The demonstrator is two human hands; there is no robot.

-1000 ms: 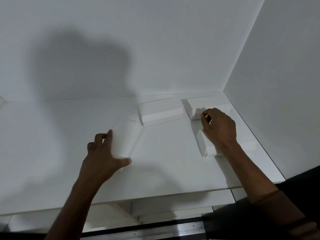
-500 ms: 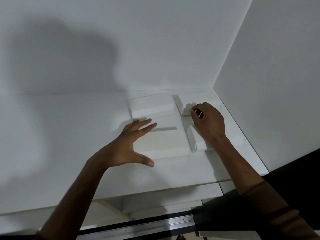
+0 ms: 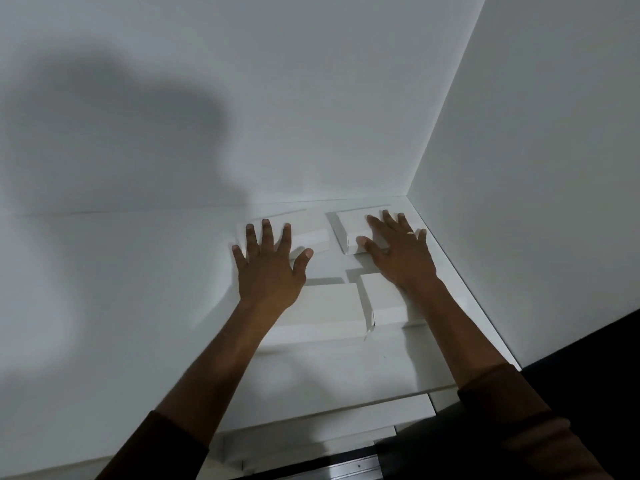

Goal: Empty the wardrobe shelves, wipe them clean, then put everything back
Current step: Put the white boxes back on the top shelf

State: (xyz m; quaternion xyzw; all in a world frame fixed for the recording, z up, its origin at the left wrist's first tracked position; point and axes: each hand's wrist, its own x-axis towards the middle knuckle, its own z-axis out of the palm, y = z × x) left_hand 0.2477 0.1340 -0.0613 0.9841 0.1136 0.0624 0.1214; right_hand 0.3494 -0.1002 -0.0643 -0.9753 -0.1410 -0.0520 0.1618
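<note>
White, matte and smooth: the shelf (image 3: pixel 104 306), back panel and right side panel of the wardrobe all share one flat finish, meeting in a corner at the right centre of the frame.

Head view. Both forearms reach up from the lower edge of the frame, brown sleeves (image 3: pixel 519 410) pushed back to mid-forearm. The left hand (image 3: pixel 268 268) lies palm down at frame centre, fingers straight and spread wide, thumb out to the right. Its fingertips rest on the rear left box (image 3: pixel 311 239); the heel of the hand sits over the front left box (image 3: pixel 322 313). The right hand (image 3: pixel 398 251) lies palm down right of centre, fingers fanned and straight, pinching nothing. It rests on the rear right box (image 3: pixel 349 225), thumb against that box's near face. A thin ring (image 3: pixel 410 233) shows on one finger.

Four white rectangular boxes, plain card-like surfaces with sharp edges, sit grouped in the right rear corner of the shelf. The front right box (image 3: pixel 384 299) lies just beside the front left one, a narrow shadowed gap between them, partly under the right wrist. The rear pair sits near the back panel, apart from each other.

A large soft shadow falls on the back panel at upper left. Below the shelf edge, at bottom centre, a lower white shelf (image 3: pixel 311 441) and a metal rail (image 3: pixel 353 471) show.
</note>
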